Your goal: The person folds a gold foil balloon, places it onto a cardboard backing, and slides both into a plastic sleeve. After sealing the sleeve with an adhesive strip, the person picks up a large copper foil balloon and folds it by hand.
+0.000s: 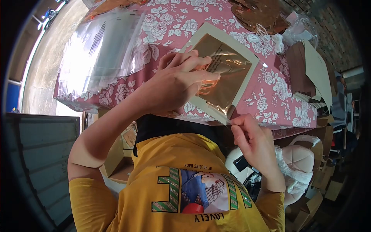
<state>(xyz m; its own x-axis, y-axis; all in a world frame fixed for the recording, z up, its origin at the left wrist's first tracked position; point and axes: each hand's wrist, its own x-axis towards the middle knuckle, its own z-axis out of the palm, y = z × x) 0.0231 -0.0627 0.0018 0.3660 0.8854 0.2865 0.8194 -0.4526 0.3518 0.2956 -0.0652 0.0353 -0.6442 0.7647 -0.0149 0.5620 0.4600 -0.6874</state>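
Observation:
A copper-coloured shiny packet [232,73] with printed text lies tilted on a larger pale card [206,31], near the table's front edge. Over the packet's left part, my left hand [174,79] rests with its fingers spread and holds nothing between them. At the card's bottom corner, my right hand [249,133] pinches a thin clear piece between thumb and forefinger. Whether that piece is a film or a sleeve's edge is too small to tell.
The table wears a pink floral cloth [121,92]. Clear plastic sleeves [100,50] lie at left. White string [259,38] and brown material [259,15] are at upper right; stacked cards [317,69] stand at right. A padded white seat [297,160] is below the table.

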